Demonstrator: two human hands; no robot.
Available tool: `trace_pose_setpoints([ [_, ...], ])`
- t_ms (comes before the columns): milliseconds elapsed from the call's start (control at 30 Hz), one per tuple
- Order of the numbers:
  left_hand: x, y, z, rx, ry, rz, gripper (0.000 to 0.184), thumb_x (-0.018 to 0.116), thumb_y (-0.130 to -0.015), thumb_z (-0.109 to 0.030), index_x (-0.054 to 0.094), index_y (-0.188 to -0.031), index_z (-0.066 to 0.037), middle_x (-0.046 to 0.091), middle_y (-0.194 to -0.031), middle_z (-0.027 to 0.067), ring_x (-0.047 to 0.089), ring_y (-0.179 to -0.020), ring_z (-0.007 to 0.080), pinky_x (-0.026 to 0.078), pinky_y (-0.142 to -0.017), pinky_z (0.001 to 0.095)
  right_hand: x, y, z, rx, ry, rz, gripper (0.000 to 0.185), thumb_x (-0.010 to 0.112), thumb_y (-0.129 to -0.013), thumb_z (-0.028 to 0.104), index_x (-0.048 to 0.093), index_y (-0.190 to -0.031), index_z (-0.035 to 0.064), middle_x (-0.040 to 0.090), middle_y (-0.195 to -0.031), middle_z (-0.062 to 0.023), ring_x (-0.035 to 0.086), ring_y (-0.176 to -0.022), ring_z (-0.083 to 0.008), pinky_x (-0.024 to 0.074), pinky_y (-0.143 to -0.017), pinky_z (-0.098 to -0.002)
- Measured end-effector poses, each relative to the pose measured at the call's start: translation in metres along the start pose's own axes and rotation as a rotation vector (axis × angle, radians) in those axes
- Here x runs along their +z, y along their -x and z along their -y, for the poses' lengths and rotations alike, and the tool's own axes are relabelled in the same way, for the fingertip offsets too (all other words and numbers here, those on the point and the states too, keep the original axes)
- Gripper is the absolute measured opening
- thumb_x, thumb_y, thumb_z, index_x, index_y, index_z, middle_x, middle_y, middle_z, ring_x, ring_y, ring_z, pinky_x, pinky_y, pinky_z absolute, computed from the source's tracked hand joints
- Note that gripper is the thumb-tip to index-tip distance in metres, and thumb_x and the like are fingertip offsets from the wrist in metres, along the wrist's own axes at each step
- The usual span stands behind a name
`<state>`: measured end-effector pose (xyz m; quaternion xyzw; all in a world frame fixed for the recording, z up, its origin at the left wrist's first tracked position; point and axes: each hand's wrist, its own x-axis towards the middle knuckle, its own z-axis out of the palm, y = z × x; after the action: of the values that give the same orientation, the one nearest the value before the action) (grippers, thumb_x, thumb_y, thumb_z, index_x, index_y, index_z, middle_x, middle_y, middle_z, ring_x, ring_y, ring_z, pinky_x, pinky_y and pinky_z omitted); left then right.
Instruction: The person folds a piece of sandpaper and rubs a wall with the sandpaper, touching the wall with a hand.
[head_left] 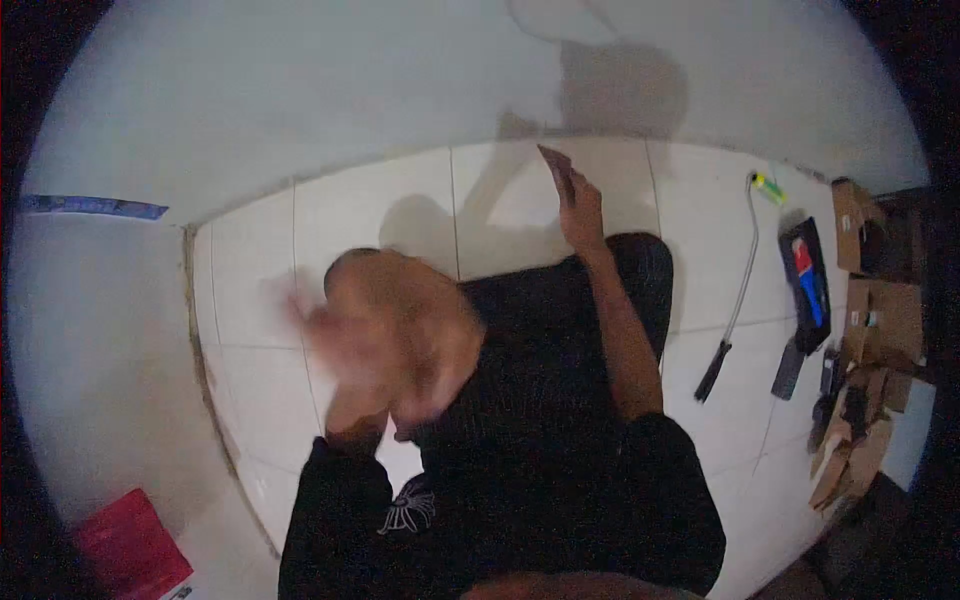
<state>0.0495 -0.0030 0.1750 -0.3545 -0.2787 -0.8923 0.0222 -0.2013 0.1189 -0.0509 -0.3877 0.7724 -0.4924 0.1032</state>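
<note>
Near the wall, my right hand (582,208) is closed round a thin, flat brown piece (558,168), which points up and to the left. My left hand (350,335) is smeared by motion in front of my bare bent knee (375,275). Its fingers and anything in them cannot be made out. Black clothing (540,340) covers my lap and arms.
On the tiled floor (700,250) at right lie a roller with a long handle (738,290), a black tray (805,270) holding a red and blue item, and a dark flat tool (789,368). Cardboard boxes (880,320) stand far right. A red packet (133,545) is lower left.
</note>
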Motion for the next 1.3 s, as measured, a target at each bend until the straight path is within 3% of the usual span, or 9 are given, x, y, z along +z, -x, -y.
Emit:
trace_pose_setpoints([
  [100,-0.047,0.002,0.060,-0.433,-1.069,-0.858,0.043,0.052,-0.095,-0.024,0.065,-0.064,0.002,0.059,-0.054,0.0150,0.060,-0.048,0.0240,0.049,-0.048,0.0360,-0.009,-0.002,0.027,0.066,-0.036,-0.109,0.035,0.043,-0.102,0.021,0.053,-0.132,0.0058,0.062,-0.115,-0.0206,0.061,-0.105,-0.0341,0.0478,-0.088,-0.0417],
  [300,-0.186,0.049,0.097,-0.733,-1.864,-0.371,0.045,0.051,-0.096,-0.036,0.070,-0.075,-0.001,0.064,-0.062,0.0152,0.060,-0.052,0.0319,0.052,-0.070,0.0442,-0.045,-0.060,0.115,-0.355,0.044,-0.643,0.034,0.042,-0.101,0.010,0.054,-0.133,0.0069,0.055,-0.135,-0.0130,0.051,-0.122,-0.0283,0.0412,-0.103,-0.0391],
  [567,-0.217,0.058,0.108,-0.935,-1.697,-0.496,0.040,0.054,-0.093,-0.033,0.072,-0.078,-0.001,0.066,-0.078,0.0220,0.064,-0.080,0.0400,0.051,-0.074,0.0500,-0.081,-0.210,0.211,-0.791,0.335,-1.009,0.042,0.046,-0.095,0.003,0.052,-0.136,0.0074,0.046,-0.145,-0.0117,0.039,-0.133,-0.0334,0.0340,-0.109,-0.0410],
  [733,-0.225,0.064,0.109,-0.868,-1.811,-0.622,0.038,0.056,-0.093,-0.032,0.072,-0.077,-0.001,0.066,-0.074,0.0211,0.064,-0.078,0.0392,0.052,-0.072,0.0491,-0.034,-0.221,0.153,-1.301,0.935,-0.073,0.059,0.058,-0.081,0.004,0.049,-0.139,0.0091,0.046,-0.145,-0.0077,0.040,-0.133,-0.0375,0.0271,-0.112,-0.0521],
  [833,-0.226,0.070,0.114,-0.637,-1.846,-0.635,0.038,0.056,-0.092,-0.033,0.072,-0.076,-0.001,0.066,-0.074,0.0212,0.063,-0.077,0.0391,0.052,-0.071,0.0475,-0.065,-0.223,0.163,-1.080,0.816,-0.444,0.045,0.050,-0.093,0.006,0.051,-0.137,0.0124,0.044,-0.146,-0.0081,0.036,-0.137,-0.0348,0.0277,-0.113,-0.0479],
  [933,-0.221,0.058,0.105,-0.974,-1.633,-0.642,0.039,0.057,-0.092,-0.035,0.072,-0.078,-0.002,0.067,-0.078,0.0210,0.063,-0.080,0.0384,0.052,-0.073,0.0461,-0.058,-0.221,0.173,-0.894,0.707,-0.652,0.042,0.050,-0.094,0.010,0.052,-0.136,0.0137,0.045,-0.145,-0.0077,0.037,-0.136,-0.0347,0.0271,-0.113,-0.0484],
  [1067,-0.229,0.071,0.115,-0.780,-1.815,-0.595,0.040,0.057,-0.091,-0.036,0.072,-0.080,-0.001,0.067,-0.081,0.0213,0.063,-0.083,0.0380,0.051,-0.074,0.0473,-0.065,-0.219,0.174,-1.220,0.984,-0.055,0.048,0.047,-0.089,0.005,0.052,-0.136,0.0125,0.051,-0.140,-0.0107,0.040,-0.133,-0.0384,0.0263,-0.113,-0.0505],
  [1200,-0.233,0.066,0.110,-0.917,-1.714,-0.593,0.041,0.057,-0.091,-0.037,0.073,-0.082,-0.001,0.066,-0.081,0.0225,0.063,-0.083,0.0396,0.051,-0.074,0.0492,-0.069,-0.226,0.176,-0.833,0.639,-0.701,0.048,0.051,-0.091,0.019,0.049,-0.139,0.0152,0.045,-0.145,-0.0037,0.037,-0.137,-0.0306,0.0243,-0.115,-0.0502],
  [1300,-0.234,0.072,0.115,-0.896,-1.755,-0.602,0.041,0.056,-0.091,-0.037,0.073,-0.084,-0.001,0.066,-0.083,0.0230,0.063,-0.084,0.0403,0.051,-0.075,0.0491,-0.074,-0.219,0.172,-1.006,0.841,-0.328,0.050,0.052,-0.086,0.006,0.052,-0.136,0.0135,0.053,-0.138,-0.0074,0.042,-0.133,-0.0337,0.0298,-0.113,-0.0496],
])
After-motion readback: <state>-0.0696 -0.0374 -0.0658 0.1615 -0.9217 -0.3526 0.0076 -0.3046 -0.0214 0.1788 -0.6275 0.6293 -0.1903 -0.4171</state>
